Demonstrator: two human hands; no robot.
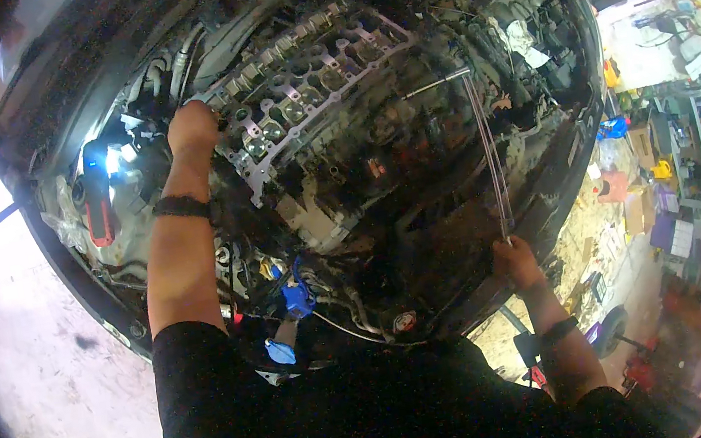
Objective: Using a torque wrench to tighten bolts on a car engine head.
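My right hand [518, 263] is closed around the lower end of a long, thin-handled metal wrench [488, 155], its handle doubled by blur. A shiny bar [435, 83] runs left from the wrench's far end, at about a right angle, over the dark engine side. My left hand [193, 129] is closed like a fist at the left end of the exposed cylinder head [291, 111]. Whatever its fingers grip, if anything, is hidden. Rows of round bores and pale metal caps show along the cylinder head.
A lit red work lamp [99, 205] stands left of my left forearm. Hoses and a blue cap [280, 352] lie close to my body. The car's dark body edge rings the engine bay. Shelves [698, 143] and a cluttered workbench [674, 34] stand at right.
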